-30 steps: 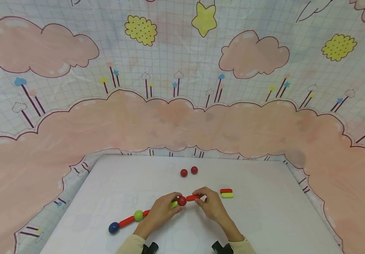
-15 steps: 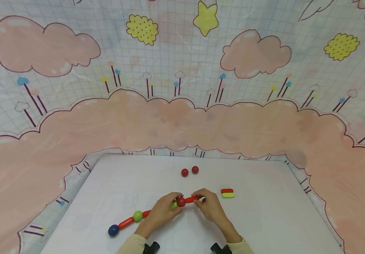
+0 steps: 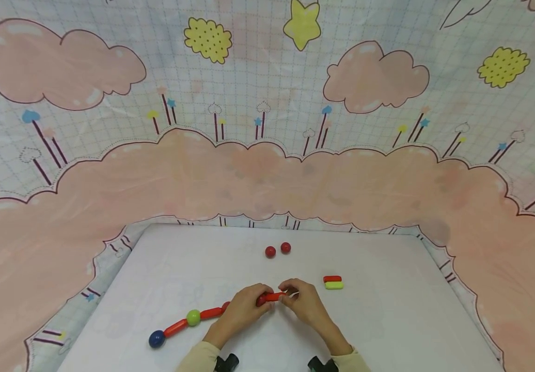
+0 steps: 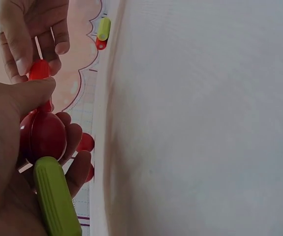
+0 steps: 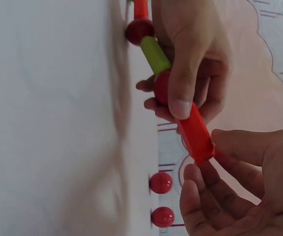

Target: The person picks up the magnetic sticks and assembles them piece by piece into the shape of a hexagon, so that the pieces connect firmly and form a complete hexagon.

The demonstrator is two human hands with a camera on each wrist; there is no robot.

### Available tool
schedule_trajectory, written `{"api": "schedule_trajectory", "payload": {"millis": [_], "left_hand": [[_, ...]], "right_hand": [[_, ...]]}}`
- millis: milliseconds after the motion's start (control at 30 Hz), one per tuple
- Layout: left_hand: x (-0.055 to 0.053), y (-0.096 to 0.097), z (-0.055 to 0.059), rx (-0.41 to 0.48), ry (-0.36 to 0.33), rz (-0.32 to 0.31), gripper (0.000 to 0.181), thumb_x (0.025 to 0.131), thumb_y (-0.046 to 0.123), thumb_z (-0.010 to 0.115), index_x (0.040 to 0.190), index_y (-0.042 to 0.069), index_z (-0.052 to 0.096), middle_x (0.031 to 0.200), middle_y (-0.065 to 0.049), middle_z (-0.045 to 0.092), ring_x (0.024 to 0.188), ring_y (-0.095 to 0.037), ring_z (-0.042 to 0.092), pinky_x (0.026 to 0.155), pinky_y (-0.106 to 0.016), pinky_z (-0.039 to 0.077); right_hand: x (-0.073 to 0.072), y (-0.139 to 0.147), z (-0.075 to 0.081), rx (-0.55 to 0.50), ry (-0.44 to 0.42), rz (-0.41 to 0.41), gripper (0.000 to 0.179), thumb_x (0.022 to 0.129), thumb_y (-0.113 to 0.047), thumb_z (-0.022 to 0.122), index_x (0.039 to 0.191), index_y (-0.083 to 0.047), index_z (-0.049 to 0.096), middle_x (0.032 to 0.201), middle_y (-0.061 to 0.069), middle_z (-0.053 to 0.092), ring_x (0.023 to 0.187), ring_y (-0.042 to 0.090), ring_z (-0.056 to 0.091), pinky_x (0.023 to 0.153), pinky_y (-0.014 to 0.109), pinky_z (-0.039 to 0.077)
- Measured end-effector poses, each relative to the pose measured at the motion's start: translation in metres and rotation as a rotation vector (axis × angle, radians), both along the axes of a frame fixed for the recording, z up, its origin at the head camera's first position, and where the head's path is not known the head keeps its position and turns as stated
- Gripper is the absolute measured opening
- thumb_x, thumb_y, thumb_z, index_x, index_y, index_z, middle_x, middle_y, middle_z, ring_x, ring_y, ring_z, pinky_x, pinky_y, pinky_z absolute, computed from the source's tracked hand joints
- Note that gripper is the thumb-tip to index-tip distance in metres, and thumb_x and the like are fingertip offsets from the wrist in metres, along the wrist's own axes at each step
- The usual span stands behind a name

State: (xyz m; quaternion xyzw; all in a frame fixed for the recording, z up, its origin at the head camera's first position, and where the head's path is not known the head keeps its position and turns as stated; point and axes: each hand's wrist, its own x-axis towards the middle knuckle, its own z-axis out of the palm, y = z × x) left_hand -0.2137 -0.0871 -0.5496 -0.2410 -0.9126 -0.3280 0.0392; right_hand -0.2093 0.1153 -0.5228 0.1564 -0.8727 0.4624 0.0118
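A chain of toy rods and balls stretches across the table, from a blue ball past a lime ball to a red end rod. My left hand holds the chain near that end, thumb pressed over the red rod and fingers curled round the adjoining red ball. A lime rod extends from this ball across the left palm. My right hand is at the rod's free end, fingers spread around it; the thumb seems to touch it.
Two loose red balls lie beyond the hands. Right of them, a red rod and a lime rod lie side by side on the white table. Behind hangs a cloud-patterned cloth.
The chain has shifted left, its blue end moving left and slightly down. My left hand has moved along it from the lime rod towards the red end rod. My right fingers have loosened.
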Motion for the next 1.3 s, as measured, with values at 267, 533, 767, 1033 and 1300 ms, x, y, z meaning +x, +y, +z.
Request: {"api": "schedule_trajectory", "payload": {"millis": [267, 533, 767, 1033, 1300], "left_hand": [[0.000, -0.004, 0.006, -0.012, -0.035, 0.025, 0.025, 0.088, 0.026, 0.073, 0.111, 0.020, 0.067, 0.091, 0.011, 0.062, 0.078, -0.004, 0.050, 0.070, -0.021, 0.044], [0.000, -0.007, 0.009, -0.052, -0.094, 0.048, 0.031, 0.089, 0.031, 0.072, 0.118, 0.022, 0.065, 0.105, 0.008, 0.067, 0.086, -0.006, 0.053, 0.080, -0.028, 0.052], [-0.002, -0.008, 0.008, -0.046, -0.107, 0.042, 0.031, 0.089, 0.030, 0.072, 0.118, 0.021, 0.065, 0.099, 0.010, 0.064, 0.084, -0.006, 0.051, 0.075, -0.024, 0.048], [-0.001, -0.007, 0.009, -0.038, -0.116, 0.038, 0.031, 0.090, 0.031, 0.072, 0.119, 0.022, 0.065, 0.106, 0.009, 0.067, 0.088, -0.007, 0.054, 0.082, -0.029, 0.052], [0.001, -0.008, 0.007, -0.038, -0.093, 0.037, 0.031, 0.089, 0.031, 0.072, 0.118, 0.022, 0.065, 0.099, 0.011, 0.065, 0.084, -0.005, 0.052, 0.075, -0.023, 0.047]], "right_hand": [[-0.016, 0.009, 0.009, 0.023, 0.037, -0.078, 0.018, 0.089, -0.014, 0.072, 0.107, -0.013, 0.069, 0.103, 0.004, 0.071, 0.093, 0.015, 0.064, 0.079, 0.022, 0.054], [-0.043, 0.012, 0.010, -0.030, 0.001, -0.169, 0.020, 0.088, -0.010, 0.071, 0.109, -0.010, 0.069, 0.108, 0.009, 0.070, 0.097, 0.020, 0.064, 0.081, 0.029, 0.054], [-0.066, 0.010, 0.002, -0.041, 0.017, -0.213, 0.023, 0.088, -0.007, 0.070, 0.111, -0.006, 0.068, 0.112, 0.015, 0.068, 0.099, 0.025, 0.064, 0.084, 0.039, 0.055], [-0.089, 0.005, -0.011, -0.020, -0.024, -0.275, 0.030, 0.088, -0.009, 0.070, 0.118, -0.004, 0.065, 0.117, 0.013, 0.065, 0.104, 0.027, 0.061, 0.088, 0.041, 0.055], [-0.108, -0.004, -0.019, 0.034, -0.045, -0.277, 0.039, 0.087, -0.010, 0.071, 0.125, -0.010, 0.061, 0.127, 0.016, 0.057, 0.113, 0.031, 0.058, 0.094, 0.047, 0.052]]}}
